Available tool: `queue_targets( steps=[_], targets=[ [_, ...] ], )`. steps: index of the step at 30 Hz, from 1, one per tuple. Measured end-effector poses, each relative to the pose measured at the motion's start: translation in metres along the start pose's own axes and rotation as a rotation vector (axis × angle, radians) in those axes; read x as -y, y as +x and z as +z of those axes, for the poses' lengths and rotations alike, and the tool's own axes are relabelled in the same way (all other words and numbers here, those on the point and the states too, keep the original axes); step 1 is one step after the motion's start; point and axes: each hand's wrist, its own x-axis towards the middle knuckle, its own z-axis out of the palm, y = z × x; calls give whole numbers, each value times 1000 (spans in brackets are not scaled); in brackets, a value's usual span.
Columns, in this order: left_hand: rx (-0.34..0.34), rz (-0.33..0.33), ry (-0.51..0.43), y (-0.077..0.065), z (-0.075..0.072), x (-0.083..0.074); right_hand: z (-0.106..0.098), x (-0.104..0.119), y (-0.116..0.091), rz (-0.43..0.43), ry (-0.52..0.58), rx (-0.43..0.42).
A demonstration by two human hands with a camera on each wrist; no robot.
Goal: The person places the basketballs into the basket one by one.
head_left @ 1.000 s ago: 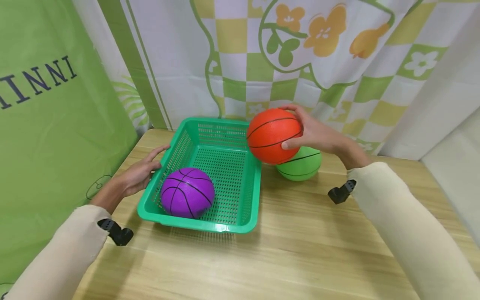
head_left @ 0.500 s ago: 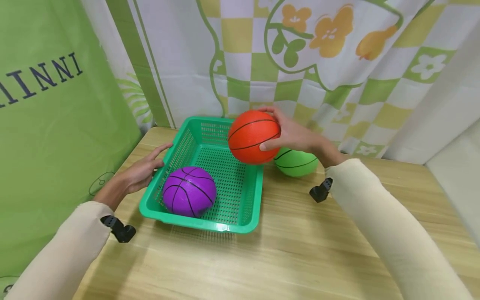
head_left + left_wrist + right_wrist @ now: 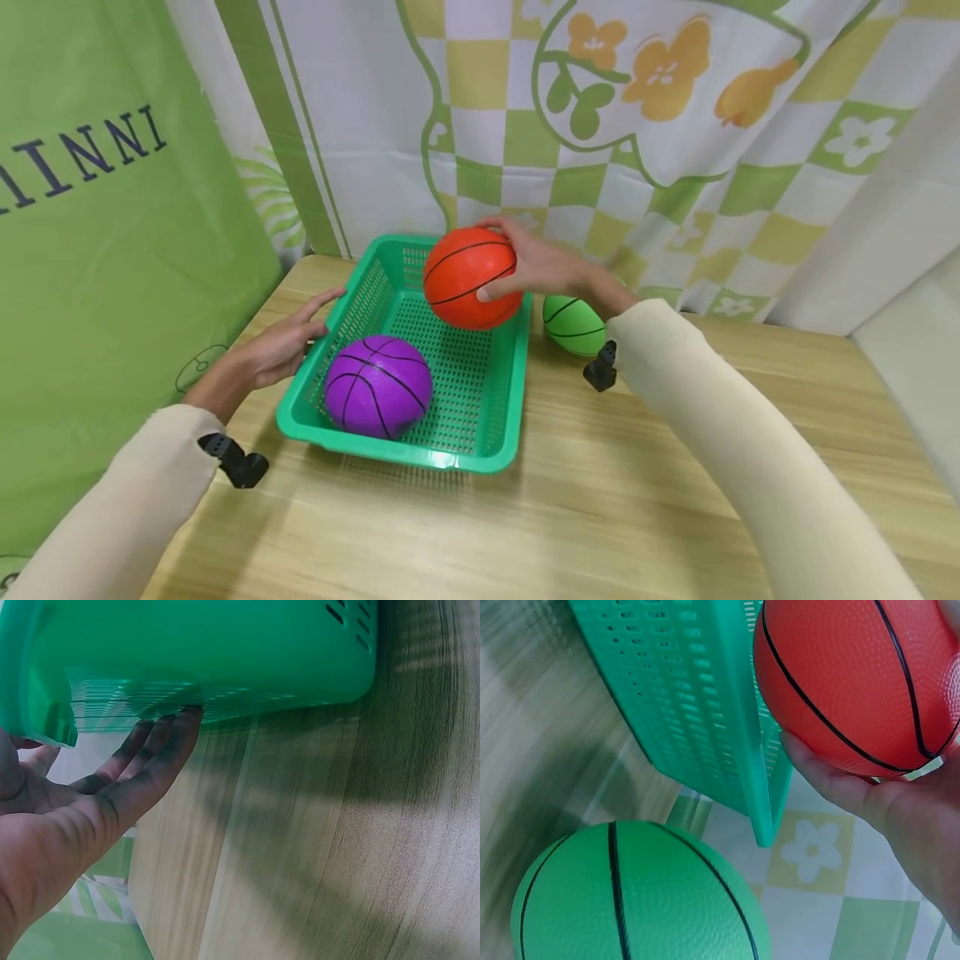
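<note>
My right hand (image 3: 543,267) grips a red basketball (image 3: 468,275) with black lines, thumb on its near side and fingers behind it. The ball is over the far right part of a green plastic basket (image 3: 517,400). Inside the basket, at the near left, lies a purple basketball (image 3: 378,386). My left hand (image 3: 288,337) touches the basket's left side with fairly straight fingers; in the left wrist view its fingertips (image 3: 187,724) rest against the outer wall beneath the rim. A green basketball (image 3: 573,325) stands on the table right of the basket, partly hidden by my right arm.
The wooden table (image 3: 600,492) stretches in front and to the right of the basket. Behind it hangs a patterned curtain (image 3: 502,133). A green cloth (image 3: 112,275) with dark letters borders the left side, and a pale wall (image 3: 918,333) the right.
My right hand has carried the red basketball leftward, from above the green ball to over the basket. The left hand stays at the basket's side, and the purple ball has not moved.
</note>
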Motion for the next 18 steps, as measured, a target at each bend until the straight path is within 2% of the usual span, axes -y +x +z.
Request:
queue_targets(
  steps=[10, 18],
  targets=[
    [-9, 9, -2, 2, 0, 2, 11, 1, 20, -13, 4, -5],
    [-28, -4, -4, 1, -2, 4, 24, 3, 36, 54, 19, 2]
  ],
)
